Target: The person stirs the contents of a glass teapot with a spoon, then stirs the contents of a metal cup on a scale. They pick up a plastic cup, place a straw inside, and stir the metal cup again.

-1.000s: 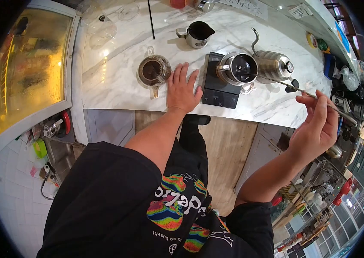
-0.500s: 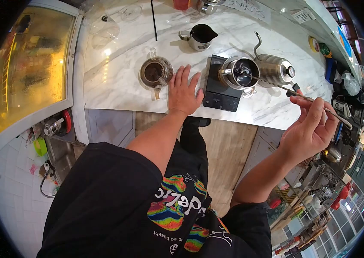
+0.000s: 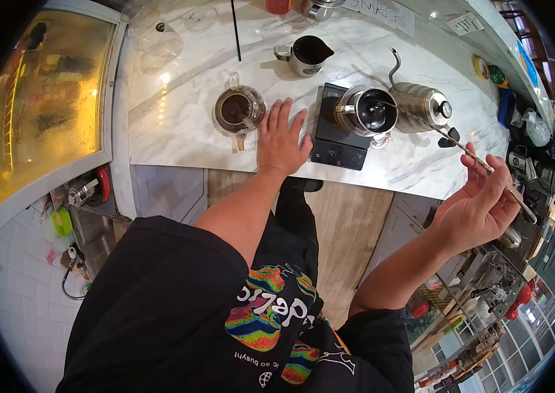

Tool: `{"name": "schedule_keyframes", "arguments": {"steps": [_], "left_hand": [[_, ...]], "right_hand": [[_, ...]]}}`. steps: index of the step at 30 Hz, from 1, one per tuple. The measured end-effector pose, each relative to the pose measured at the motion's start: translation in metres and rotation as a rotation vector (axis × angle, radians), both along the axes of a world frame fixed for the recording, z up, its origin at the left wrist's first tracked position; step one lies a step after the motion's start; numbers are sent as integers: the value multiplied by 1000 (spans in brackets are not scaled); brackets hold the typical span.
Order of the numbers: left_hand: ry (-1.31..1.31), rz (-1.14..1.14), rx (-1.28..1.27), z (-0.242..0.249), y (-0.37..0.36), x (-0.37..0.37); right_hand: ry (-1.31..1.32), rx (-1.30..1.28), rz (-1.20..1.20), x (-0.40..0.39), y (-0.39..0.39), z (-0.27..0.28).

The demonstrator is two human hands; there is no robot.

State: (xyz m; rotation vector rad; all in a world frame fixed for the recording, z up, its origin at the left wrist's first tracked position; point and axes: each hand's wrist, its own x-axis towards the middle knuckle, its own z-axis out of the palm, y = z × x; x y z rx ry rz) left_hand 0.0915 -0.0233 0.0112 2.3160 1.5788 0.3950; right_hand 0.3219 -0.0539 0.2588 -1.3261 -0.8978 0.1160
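Note:
My left hand [image 3: 281,142] lies flat on the marble counter [image 3: 192,147], fingers spread, beside a glass server [image 3: 231,112] with dark contents. My right hand [image 3: 480,196] pinches a long thin metal spoon [image 3: 472,156]. The spoon's far end reaches over a metal cup [image 3: 351,110] of dark liquid, whose handle faces left. That cup sits above a glass vessel on the black scale [image 3: 334,154]. A steel gooseneck kettle [image 3: 415,105] stands just right of the cup, partly behind the spoon.
Behind the scale is a steel pitcher [image 3: 307,57] with dark contents. A black straw [image 3: 235,33] and clear plastic cups [image 3: 159,40] lie at the back left. Tape rolls [image 3: 480,67] are at the right edge, and a handwritten paper [image 3: 392,13] is at the back.
My right hand has moved slightly down and to the right with the spoon, drawing the spoon's shaft outward from the cup. My left hand stays in place.

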Motion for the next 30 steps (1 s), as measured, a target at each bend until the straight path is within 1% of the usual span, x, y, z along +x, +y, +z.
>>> {"name": "schedule_keyframes", "arguments": {"steps": [4,10,18,21,27,30], "left_hand": [[11,6,-4,-1,0,1],[0,2,6,-1,1,1],[-3,-6,11,1,0,2],[-1,-3,15,1,1,1],[-17,-8,25,1,0,1],[-23,-11,33,2,1,1]], "right_hand": [[-62,-9,-28,-3,-5,-8],[-348,-87,22,-8,-30,-19],[-473,-72,85,-28,-37,-23],[-429,-65,81,-24,-44,-24],[-454,-64,116,-34,-47,-28],[-412,-44,78,-39,-42,-31]]}}
